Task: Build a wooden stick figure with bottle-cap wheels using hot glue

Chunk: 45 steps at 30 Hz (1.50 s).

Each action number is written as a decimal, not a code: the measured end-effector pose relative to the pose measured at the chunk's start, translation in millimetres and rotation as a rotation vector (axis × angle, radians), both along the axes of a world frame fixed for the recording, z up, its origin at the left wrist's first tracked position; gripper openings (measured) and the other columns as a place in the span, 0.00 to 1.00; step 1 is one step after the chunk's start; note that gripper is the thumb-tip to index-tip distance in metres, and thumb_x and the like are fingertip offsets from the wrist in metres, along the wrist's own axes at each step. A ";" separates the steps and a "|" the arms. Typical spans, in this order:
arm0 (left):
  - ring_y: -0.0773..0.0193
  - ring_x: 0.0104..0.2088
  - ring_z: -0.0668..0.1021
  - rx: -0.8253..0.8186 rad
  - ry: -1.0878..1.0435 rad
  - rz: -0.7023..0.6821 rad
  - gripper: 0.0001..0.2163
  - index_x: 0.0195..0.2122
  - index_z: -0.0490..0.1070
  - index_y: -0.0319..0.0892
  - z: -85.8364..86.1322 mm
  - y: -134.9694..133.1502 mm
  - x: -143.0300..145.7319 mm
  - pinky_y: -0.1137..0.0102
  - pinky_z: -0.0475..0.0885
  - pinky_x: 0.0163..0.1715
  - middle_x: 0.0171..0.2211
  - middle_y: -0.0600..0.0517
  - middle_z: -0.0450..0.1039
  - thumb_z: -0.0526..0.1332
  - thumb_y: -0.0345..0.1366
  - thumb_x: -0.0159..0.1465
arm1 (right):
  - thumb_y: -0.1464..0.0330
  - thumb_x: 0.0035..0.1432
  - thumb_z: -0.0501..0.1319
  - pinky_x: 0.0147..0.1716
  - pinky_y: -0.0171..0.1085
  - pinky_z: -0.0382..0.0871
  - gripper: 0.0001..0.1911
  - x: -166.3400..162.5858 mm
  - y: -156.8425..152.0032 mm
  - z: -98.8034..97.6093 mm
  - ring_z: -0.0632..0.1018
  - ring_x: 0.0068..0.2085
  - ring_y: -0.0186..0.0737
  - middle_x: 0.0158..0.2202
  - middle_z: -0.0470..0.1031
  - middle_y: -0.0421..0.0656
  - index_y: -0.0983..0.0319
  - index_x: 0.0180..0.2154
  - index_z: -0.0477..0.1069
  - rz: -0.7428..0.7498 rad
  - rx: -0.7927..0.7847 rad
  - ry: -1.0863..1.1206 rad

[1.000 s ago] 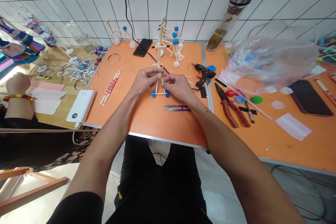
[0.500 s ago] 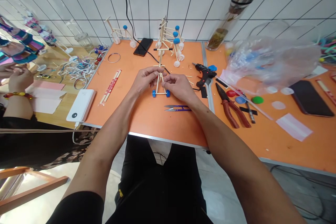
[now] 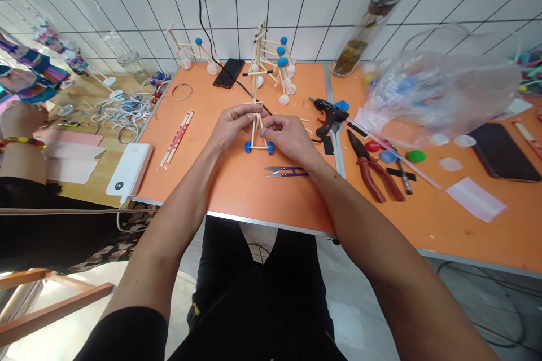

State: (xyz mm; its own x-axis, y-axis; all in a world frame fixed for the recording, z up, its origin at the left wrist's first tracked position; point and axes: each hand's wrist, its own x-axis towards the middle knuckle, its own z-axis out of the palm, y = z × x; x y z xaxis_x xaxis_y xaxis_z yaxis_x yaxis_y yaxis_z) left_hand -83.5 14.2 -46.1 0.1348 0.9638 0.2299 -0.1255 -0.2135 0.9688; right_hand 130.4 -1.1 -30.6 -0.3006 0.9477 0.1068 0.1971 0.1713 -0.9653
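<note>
A small stick frame [image 3: 256, 134] with two blue bottle-cap wheels stands on the orange table [image 3: 237, 180], wheels nearest me. My left hand [image 3: 232, 126] pinches its upper sticks from the left, fingers closed. From the right, my right hand [image 3: 287, 135] pinches the same sticks with curled fingers. Both hands meet just above the wheel axle. Purple thread snips [image 3: 284, 170] lie on the table just below my right hand.
Finished stick models [image 3: 271, 65] stand at the back by a black phone [image 3: 229, 72]. A glue gun [image 3: 329, 115], red pliers [image 3: 372, 169], loose caps and a plastic bag [image 3: 432, 96] lie right. A white power bank [image 3: 129, 168] and chopsticks [image 3: 178, 138] lie left. Another person's hand [image 3: 21, 124] is far left.
My fingers shifted slightly on the stick frame, which now stands a little more upright. The other person's hands at the far left moved.
</note>
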 end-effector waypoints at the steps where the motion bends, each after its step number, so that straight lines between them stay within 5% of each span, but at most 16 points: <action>1: 0.55 0.44 0.91 -0.001 -0.001 0.000 0.16 0.48 0.93 0.46 -0.2 -0.1 0.2 0.65 0.78 0.38 0.51 0.44 0.95 0.81 0.45 0.61 | 0.69 0.63 0.70 0.25 0.37 0.70 0.04 0.1 -0.3 0.4 0.78 0.26 0.36 0.28 0.81 0.39 0.58 0.33 0.81 0.006 0.002 0.003; 9: 0.45 0.60 0.92 0.010 -0.040 -0.059 0.25 0.53 0.91 0.47 -4.4 3.4 -0.8 0.57 0.85 0.61 0.57 0.42 0.94 0.89 0.45 0.55 | 0.71 0.63 0.72 0.30 0.37 0.68 0.04 -0.8 -0.6 5.0 0.76 0.29 0.35 0.29 0.82 0.38 0.59 0.33 0.84 -0.015 -0.012 -0.035; 22: 0.48 0.52 0.93 0.034 -0.008 0.003 0.31 0.48 0.91 0.46 -1.4 -4.3 9.4 0.56 0.85 0.59 0.49 0.44 0.94 0.93 0.60 0.51 | 0.69 0.63 0.75 0.33 0.36 0.68 0.03 -2.1 3.0 2.3 0.77 0.31 0.35 0.30 0.83 0.38 0.59 0.35 0.84 -0.043 -0.003 -0.024; 30: 0.50 0.52 0.94 0.078 0.000 0.009 0.28 0.47 0.92 0.48 -3.0 -3.4 8.1 0.59 0.85 0.59 0.47 0.46 0.95 0.93 0.57 0.53 | 0.70 0.66 0.72 0.25 0.37 0.69 0.06 -2.2 2.6 -1.5 0.76 0.26 0.36 0.27 0.80 0.38 0.58 0.34 0.82 -0.004 -0.008 0.024; 45: 0.47 0.53 0.94 0.060 0.035 0.046 0.25 0.48 0.93 0.48 1.7 -8.7 6.1 0.54 0.86 0.62 0.48 0.45 0.95 0.89 0.59 0.60 | 0.70 0.69 0.71 0.26 0.37 0.69 0.07 2.1 3.7 0.9 0.75 0.25 0.34 0.27 0.77 0.36 0.58 0.34 0.80 0.011 0.045 -0.041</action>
State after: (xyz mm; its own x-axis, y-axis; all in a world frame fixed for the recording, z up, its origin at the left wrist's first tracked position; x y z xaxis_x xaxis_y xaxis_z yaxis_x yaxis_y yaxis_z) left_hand -77.4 5.5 -44.3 0.0998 0.9537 0.2837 -0.0803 -0.2765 0.9577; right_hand 132.5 2.6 -29.7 -0.3160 0.9388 0.1368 0.2337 0.2167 -0.9478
